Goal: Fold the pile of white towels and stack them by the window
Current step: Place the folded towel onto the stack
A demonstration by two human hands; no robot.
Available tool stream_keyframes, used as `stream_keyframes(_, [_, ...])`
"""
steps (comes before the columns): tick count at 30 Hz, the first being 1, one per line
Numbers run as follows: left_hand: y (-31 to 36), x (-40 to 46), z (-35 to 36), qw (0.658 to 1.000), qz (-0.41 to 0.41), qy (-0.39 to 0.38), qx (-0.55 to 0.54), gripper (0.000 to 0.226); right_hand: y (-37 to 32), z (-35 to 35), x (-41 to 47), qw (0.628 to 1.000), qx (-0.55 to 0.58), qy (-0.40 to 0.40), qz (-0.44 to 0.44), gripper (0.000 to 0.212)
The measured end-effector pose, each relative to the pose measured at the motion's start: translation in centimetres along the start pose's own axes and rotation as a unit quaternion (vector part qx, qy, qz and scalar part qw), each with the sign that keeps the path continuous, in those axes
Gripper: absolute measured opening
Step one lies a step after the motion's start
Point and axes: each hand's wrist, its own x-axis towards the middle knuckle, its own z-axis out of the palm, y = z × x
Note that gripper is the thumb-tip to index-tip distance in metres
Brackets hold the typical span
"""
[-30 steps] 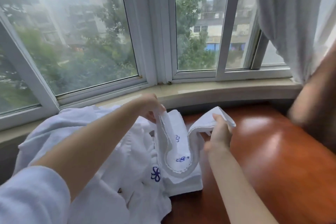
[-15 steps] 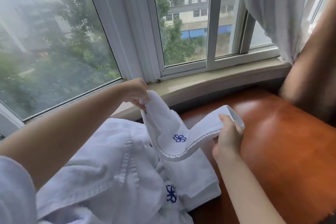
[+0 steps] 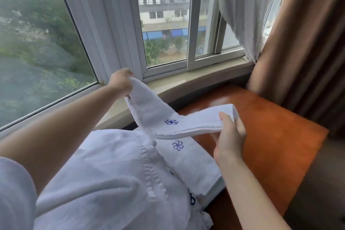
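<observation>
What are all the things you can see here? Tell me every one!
held towel: one, white with a blue flower, stretched in the air between both hands
folded towel: one, white with a blue flower, on the table under the held one
towel pile: white, unfolded, left on the table
table: one, red-brown wood, right
sill: one, beige, under the window
window: white frames, behind
curtains: white and brown, right
left hand: grips the towel's far end
right hand: pinches the near end

Both forearms are bare from elbow to wrist. A pale white sleeve [image 3: 15, 192], soft and thick like towelling, shows at eight o'clock on the left arm. Neither hand wears rings.
</observation>
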Motion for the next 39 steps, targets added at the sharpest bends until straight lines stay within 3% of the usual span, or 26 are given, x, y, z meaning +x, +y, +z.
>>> stream_keyframes(3, [-2.6, 1.1, 1.8, 0.982, -0.021, -0.050, 0.182, 0.052, 6.4, -2.6, 0.9, 0.995, -0.082, 0.033, 0.051, 0.022])
stream_keyframes(6, [-3.6, 0.3, 5.0, 0.946, 0.003, -0.139, 0.294, 0.048, 13.4, -7.0, 0.3, 0.960, -0.210, 0.025, 0.185, 0.055])
stream_keyframes(8, [-2.8, -1.1, 7.0, 0.918, 0.042, -0.198, 0.341, 0.041, 15.8, -9.3, 0.0, 0.938, -0.226, 0.017, 0.263, 0.067])
stream_keyframes(11, [-1.0, -2.5, 9.9, 0.880, 0.086, -0.285, 0.370, 0.038, 16.4, -10.5, 1.7, 0.934, -0.174, 0.019, 0.313, 0.052])
stream_keyframes(13, [-0.1, -3.3, 11.2, 0.869, 0.094, -0.327, 0.361, 0.038, 15.9, -10.2, 3.1, 0.942, -0.166, 0.006, 0.292, 0.048])
stream_keyframes(18, [1.4, -4.7, 12.9, 0.869, 0.100, -0.354, 0.332, 0.046, 14.7, -9.7, 2.8, 0.971, -0.207, -0.041, 0.112, 0.056])
stream_keyframes(22, [1.9, -5.8, 13.3, 0.864, 0.103, -0.361, 0.334, 0.045, 17.9, -12.5, 0.7, 0.952, -0.252, -0.003, 0.174, 0.062])
stream_keyframes(26, [2.3, -7.3, 12.1, 0.871, 0.105, -0.349, 0.330, 0.044, 17.6, -12.1, 0.5, 0.935, -0.294, 0.011, 0.200, 0.081])
stream_keyframes(31, [3.4, -9.4, 8.6, 0.885, 0.121, -0.319, 0.318, 0.042, 13.5, -10.4, 0.0, 0.899, -0.417, 0.046, 0.123, 0.062])
stream_keyframes(39, [2.5, -14.4, 0.1, 0.920, 0.105, -0.242, 0.289, 0.038, 6.4, -2.9, -5.3, 0.912, -0.357, -0.195, 0.060, 0.018])
